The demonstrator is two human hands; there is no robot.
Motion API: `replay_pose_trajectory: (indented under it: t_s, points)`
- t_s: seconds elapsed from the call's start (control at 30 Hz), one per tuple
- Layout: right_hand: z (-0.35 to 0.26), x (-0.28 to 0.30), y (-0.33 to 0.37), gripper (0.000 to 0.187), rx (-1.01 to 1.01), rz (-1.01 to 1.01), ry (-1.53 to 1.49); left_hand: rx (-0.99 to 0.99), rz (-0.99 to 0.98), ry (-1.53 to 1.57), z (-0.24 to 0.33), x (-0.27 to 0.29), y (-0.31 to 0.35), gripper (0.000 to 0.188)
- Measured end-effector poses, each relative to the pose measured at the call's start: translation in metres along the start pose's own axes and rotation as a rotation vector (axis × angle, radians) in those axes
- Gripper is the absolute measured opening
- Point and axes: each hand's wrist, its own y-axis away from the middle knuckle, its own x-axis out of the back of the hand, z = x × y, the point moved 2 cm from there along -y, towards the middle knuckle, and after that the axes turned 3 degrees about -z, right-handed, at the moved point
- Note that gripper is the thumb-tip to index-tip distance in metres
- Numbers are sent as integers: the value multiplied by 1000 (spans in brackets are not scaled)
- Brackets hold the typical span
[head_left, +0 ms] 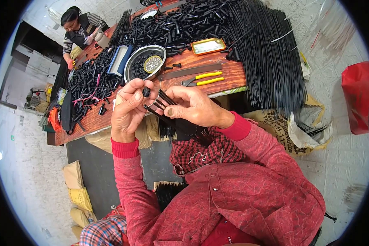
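Observation:
My left hand (129,104) is raised over the table's near edge, its thumb and fingers pinching a small black rubber piece (146,92). Close beside it, my right hand (197,106) grips a few thin black rods (158,107) between thumb and fingers. Their ends point toward the left hand. A thin metal pin or wire seems to stand up near the rod tips, too fine to make out surely. Below the right hand hang more dark strands (188,128); whether they join the held rods is hidden.
Yellow-handled pliers (203,79), a metal bar (190,71), an orange-rimmed tray (208,46) and a metal basin (162,51) lie on the red wooden table (229,76). Black parts (180,24) are heaped behind; long black strips (270,57) overhang the right. A person (80,30) works far left.

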Motion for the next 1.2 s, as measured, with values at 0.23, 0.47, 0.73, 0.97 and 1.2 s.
replay_pose_trajectory:
  t_s: [0.23, 0.47, 0.73, 0.97, 1.2]
  points:
    - [4, 4, 1, 25, 6, -36, 46, 8, 37, -5, 3, -5, -2, 42]
    - [-1, -2, 1, 18, 17, 4, 65, 42, -5, 20, 4, -7, -2, 56]
    - [-2, -4, 0, 16, 8, 5, 6, 49, 22, 51, 4, -8, 0, 53]
    - [-4, -5, 1, 14, 3, 11, 4, 56, -41, 134, 1, -7, -3, 46]
    - [-3, -4, 0, 15, 26, 21, 44, 65, -118, 222, -1, -7, -4, 39]
